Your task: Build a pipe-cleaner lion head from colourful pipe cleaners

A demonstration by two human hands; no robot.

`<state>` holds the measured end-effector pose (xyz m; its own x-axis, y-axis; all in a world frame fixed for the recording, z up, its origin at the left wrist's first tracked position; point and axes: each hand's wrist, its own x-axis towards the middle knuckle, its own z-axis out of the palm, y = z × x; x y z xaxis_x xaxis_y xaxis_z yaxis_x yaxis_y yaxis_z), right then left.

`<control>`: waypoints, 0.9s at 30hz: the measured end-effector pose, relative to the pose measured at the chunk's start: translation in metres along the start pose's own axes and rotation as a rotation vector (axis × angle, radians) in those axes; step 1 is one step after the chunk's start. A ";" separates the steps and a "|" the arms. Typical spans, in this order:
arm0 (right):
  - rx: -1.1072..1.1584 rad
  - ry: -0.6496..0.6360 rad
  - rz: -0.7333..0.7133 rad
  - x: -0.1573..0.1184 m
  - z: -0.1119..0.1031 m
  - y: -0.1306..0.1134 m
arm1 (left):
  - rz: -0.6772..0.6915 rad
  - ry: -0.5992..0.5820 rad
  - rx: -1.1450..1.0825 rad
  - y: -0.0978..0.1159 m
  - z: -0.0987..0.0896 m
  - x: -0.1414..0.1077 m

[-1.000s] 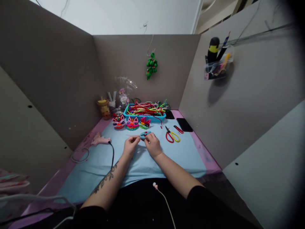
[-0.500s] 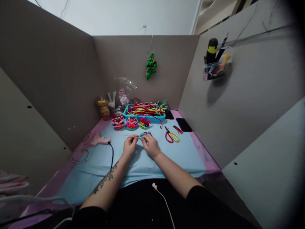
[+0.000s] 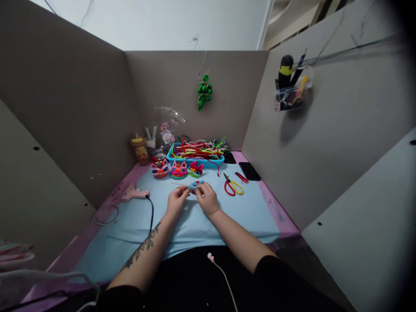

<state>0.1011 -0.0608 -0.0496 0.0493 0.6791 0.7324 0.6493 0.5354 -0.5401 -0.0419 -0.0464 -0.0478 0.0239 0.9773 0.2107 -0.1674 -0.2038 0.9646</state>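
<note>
Between my two hands, above the blue cloth (image 3: pixel 156 223), is a small blue and red piece (image 3: pixel 196 185) that looks bent from pipe cleaners. My left hand (image 3: pixel 177 200) pinches its left end with thumb and fingers. From the right, my right hand (image 3: pixel 208 199) closes its fingers on the same piece and covers part of it. A thin pale stick (image 3: pixel 178 183) lies or points out just past my left fingertips; whether I hold it I cannot tell. Several colourful pipe-cleaner animal heads (image 3: pixel 178 170) stand just beyond my hands.
Behind the heads stands a blue tray (image 3: pixel 195 162) of pipe cleaners. To the right lie red-and-yellow-handled scissors (image 3: pixel 234 187), a small red tool (image 3: pixel 242 177) and a black phone (image 3: pixel 249 171). A pink glue gun (image 3: pixel 134 193) with a black cord rests left. Grey partitions (image 3: pixel 182 95) enclose the table.
My right fingers have shifted slightly on the blue and red piece, and it sits a little differently between my hands. The whole view has tilted slightly.
</note>
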 end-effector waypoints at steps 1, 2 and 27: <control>0.002 0.002 0.003 0.000 0.000 0.000 | -0.010 -0.003 -0.006 0.001 0.000 0.000; 0.002 0.003 0.008 0.000 0.000 0.000 | -0.022 -0.008 -0.009 0.002 0.000 0.000; 0.035 -0.113 -0.043 -0.003 0.001 -0.001 | 0.097 0.056 0.160 0.004 -0.002 -0.003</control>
<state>0.0995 -0.0625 -0.0515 -0.0651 0.7065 0.7047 0.6221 0.5809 -0.5249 -0.0446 -0.0504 -0.0450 -0.0405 0.9533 0.2992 -0.0074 -0.2997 0.9540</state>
